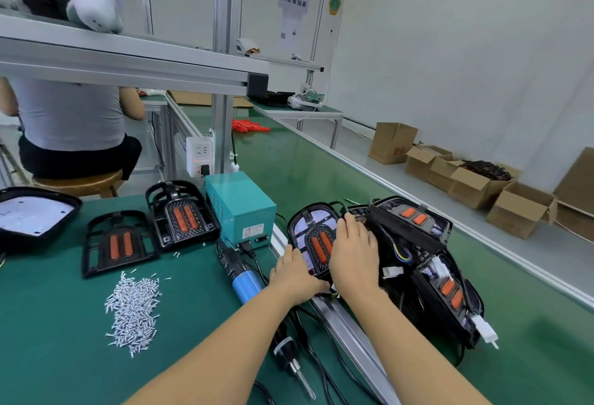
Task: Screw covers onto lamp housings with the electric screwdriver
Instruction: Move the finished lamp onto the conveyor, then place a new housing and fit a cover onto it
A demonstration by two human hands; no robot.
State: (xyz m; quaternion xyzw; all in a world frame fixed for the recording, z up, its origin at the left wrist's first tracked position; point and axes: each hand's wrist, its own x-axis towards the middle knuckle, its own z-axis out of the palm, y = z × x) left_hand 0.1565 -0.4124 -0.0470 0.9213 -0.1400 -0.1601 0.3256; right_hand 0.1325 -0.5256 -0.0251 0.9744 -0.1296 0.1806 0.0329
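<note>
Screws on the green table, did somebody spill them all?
The screws lie loose in a heap on the green table, not in any box, with a few strays scattered toward the black covers. Whether spilled or tipped out on purpose, I cannot tell.

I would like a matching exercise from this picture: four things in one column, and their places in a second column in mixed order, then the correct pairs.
Things:
1. pile of screws
2. electric screwdriver
3. teal power box
4. cardboard boxes

Places:
A. on the floor along the white wall
B. lying on the mat just left of the left hand
C. standing behind the screwdriver, beside the post
D. loose on the green mat, in front of the two black covers

Pairs: 1-D, 2-B, 3-C, 4-A
</note>
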